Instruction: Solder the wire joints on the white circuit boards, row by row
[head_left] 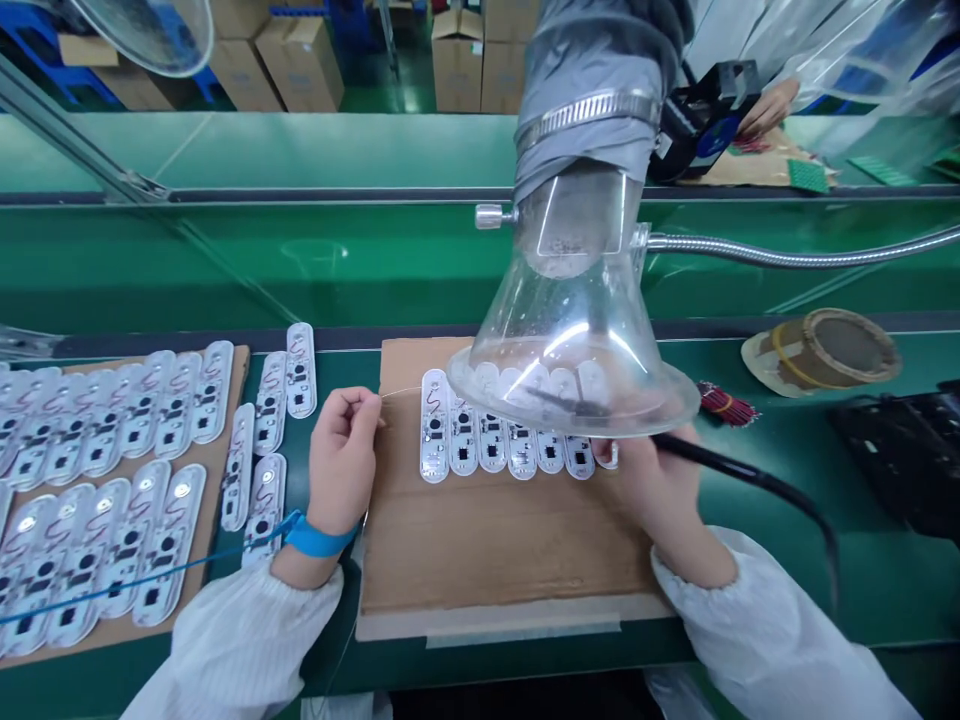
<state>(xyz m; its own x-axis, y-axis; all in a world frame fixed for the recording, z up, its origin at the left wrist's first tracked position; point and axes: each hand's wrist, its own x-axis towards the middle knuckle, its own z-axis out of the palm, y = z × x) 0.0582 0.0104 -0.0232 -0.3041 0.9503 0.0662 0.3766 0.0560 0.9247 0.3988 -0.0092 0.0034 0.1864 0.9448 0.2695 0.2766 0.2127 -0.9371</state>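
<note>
My left hand [343,458] is closed in a pinch on a thin solder wire [401,392] that runs right toward a row of several white oblong circuit boards [480,440] on a wooden board [495,540]. My right hand [660,490] is wrapped round a black soldering iron [577,407], whose tip sits over the right end of the row, under a clear fume hood [577,370]. A blue wrist strap [315,538] is on my left wrist.
More white boards lie in rows on a brown sheet [120,490] at left and loose beside it [262,440]. A tape roll [825,350], a red wire bundle [724,405] and a black tray [907,450] are at right. Another person's hand [765,105] works beyond the green conveyor [300,260].
</note>
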